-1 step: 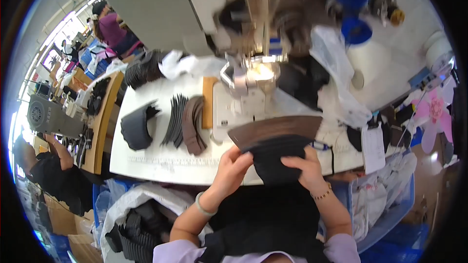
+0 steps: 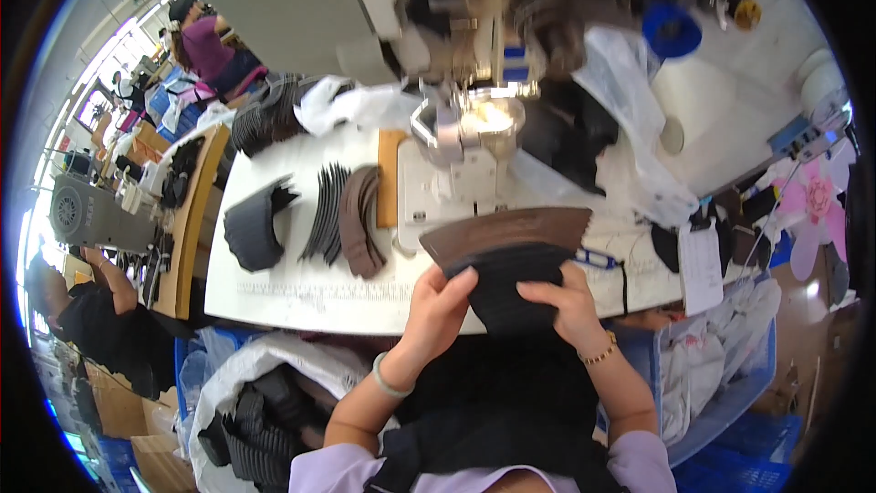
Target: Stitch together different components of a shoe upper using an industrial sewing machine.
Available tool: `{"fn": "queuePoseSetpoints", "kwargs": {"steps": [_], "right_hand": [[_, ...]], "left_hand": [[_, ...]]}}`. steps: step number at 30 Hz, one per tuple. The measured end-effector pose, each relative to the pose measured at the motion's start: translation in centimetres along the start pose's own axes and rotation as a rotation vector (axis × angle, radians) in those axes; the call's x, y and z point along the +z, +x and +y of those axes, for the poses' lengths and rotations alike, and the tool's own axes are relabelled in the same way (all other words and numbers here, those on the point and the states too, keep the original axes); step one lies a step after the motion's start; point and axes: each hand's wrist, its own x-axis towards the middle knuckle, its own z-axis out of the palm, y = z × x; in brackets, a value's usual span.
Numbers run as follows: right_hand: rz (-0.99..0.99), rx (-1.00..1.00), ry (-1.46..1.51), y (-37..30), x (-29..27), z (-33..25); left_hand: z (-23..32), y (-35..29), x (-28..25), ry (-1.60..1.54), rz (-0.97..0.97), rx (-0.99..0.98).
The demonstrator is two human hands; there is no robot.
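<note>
In front of my body I hold a fan-shaped brown-and-black fabric piece, with its wide brown edge facing the sewing machine. My left hand grips its left side, the thumb lying on the black part. On the opposite side my right hand pinches it with the thumb on top; the other fingers are mostly hidden underneath. The machine's lit needle area is just beyond the piece. Left of the machine lie curved brown pieces, a row of thin black curved pieces and a black curved bundle.
A ruler strip runs along the white table's near edge. White plastic bags and more black stacks lie around the machine. At lower left, a white sack holds black pieces; a blue crate stands at lower right. Other people work at left.
The held piece has shifted slightly left and tilted a little, both hands still gripping it. The whole view has moved slightly; the pieces on the table lie as before.
</note>
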Motion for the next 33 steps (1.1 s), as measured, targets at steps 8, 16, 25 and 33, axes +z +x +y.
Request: {"fn": "queuePoseSetpoints", "kwargs": {"steps": [8,16,25,33], "right_hand": [[-0.06,-0.073,0.035,0.1,0.4,2.9],[-0.094,-0.097,0.043,-0.8,0.5,3.7],[-0.035,-0.047,0.124,-0.8,1.0,4.3],[-0.118,0.156,0.34,-0.6,0.8,5.1]], "left_hand": [[-1.4,-0.9,-0.5,-0.107,0.096,0.073],[-1.8,-1.6,-0.7,-0.048,0.129,0.103],[-1.3,-1.7,-0.2,-0.091,0.133,0.096],[-1.3,-1.7,-0.9,-0.036,0.154,0.137]]}}
